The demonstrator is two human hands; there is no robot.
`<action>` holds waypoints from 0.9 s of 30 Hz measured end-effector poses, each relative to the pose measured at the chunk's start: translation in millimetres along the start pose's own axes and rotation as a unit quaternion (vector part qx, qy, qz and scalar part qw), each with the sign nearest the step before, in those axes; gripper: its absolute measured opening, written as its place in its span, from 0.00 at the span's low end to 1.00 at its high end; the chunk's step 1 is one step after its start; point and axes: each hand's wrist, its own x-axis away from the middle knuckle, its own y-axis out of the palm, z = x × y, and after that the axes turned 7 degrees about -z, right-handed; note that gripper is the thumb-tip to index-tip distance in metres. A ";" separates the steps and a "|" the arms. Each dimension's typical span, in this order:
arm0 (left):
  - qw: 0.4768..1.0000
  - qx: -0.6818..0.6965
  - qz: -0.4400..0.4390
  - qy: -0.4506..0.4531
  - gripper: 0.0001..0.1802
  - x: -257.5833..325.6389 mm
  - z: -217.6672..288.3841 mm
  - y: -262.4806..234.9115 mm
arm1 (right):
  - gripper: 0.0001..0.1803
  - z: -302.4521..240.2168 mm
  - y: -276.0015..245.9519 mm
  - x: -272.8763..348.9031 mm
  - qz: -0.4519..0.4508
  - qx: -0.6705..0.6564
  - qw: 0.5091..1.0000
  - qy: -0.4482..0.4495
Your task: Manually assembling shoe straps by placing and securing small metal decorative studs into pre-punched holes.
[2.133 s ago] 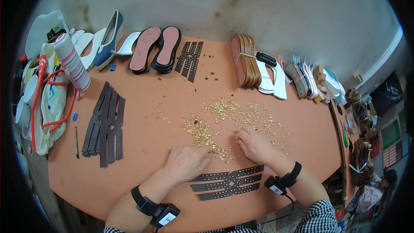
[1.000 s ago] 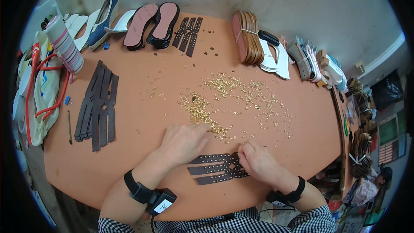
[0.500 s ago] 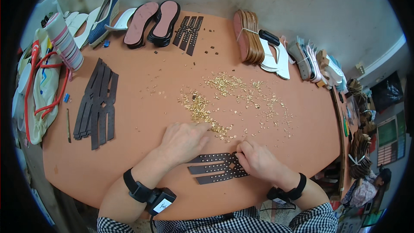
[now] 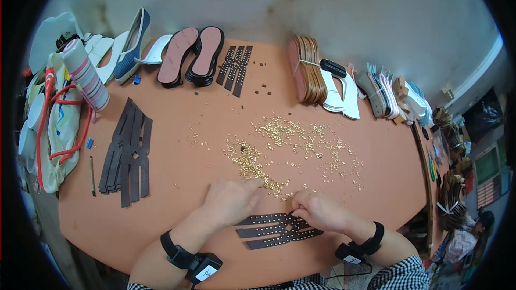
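A dark brown strap piece (image 4: 263,231), cut into strips and set with rows of small shiny studs, lies flat in front of me. My right hand (image 4: 317,210) is at its upper edge, thumb and forefinger pinched together. Whatever is between those fingertips is too small to make out. Beyond the strap piece, loose gold studs (image 4: 279,131) are scattered in a curved heap. My left hand (image 4: 232,201) reaches to the near end of the heap, forefinger bent down among the studs. Its fingers are drawn together, and the hand itself partly hides them.
Plain dark strap pieces (image 4: 134,156) are stacked at left, near a striped bottle (image 4: 86,75). Along the back stand pink-topped soles (image 4: 204,56), a studded strap piece (image 4: 235,70), a blue shoe (image 4: 133,45) and a tied sole bundle (image 4: 307,70). A thin stick (image 4: 92,176) lies far left.
My view has tilted up, so the table sits lower in the picture. My right hand has drawn back slightly from the strap piece, uncovering more of its right end. My left hand stays by the studs.
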 end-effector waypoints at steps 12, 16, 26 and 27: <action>0.996 -0.040 -0.064 -0.043 0.18 -2.1 5.9 -4.1 | 0.06 -0.2 10.7 8.9 0.044 -0.051 0.998 0.004; 0.995 -0.021 -0.093 -0.041 0.18 -6.2 5.6 0.3 | 0.04 14.5 34.1 14.6 0.138 -0.106 0.982 0.069; 0.995 0.086 0.002 -0.044 0.19 -2.7 -5.1 -0.7 | 0.03 15.6 30.6 6.6 0.139 -0.120 0.983 -0.005; 0.992 0.116 0.007 -0.039 0.19 -3.2 -4.6 -2.6 | 0.03 22.1 34.6 6.1 0.142 -0.121 0.982 -0.010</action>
